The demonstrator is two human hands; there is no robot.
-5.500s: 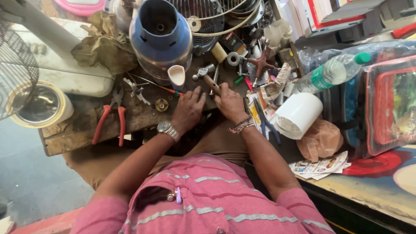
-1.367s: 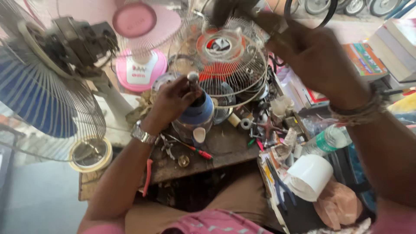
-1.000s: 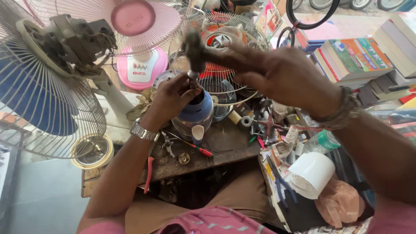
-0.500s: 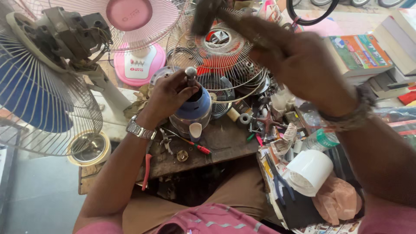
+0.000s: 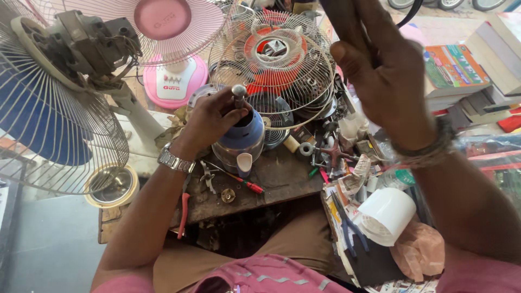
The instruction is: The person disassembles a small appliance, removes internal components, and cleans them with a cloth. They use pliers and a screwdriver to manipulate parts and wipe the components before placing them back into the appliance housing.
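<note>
My left hand (image 5: 214, 116) still pinches the metal shaft (image 5: 239, 97) atop the blue motor housing (image 5: 241, 138); my right hand (image 5: 388, 76) has lifted its dark tool (image 5: 347, 21) higher above it.

A worn wooden tabletop (image 5: 282, 182) stands in bright daylight, with grey floor (image 5: 49, 244) at one side and stacked books (image 5: 467, 70) behind.

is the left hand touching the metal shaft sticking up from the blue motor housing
Touching. The head view shows the left hand with its fingers closed around the metal shaft above the blue motor housing.
</note>
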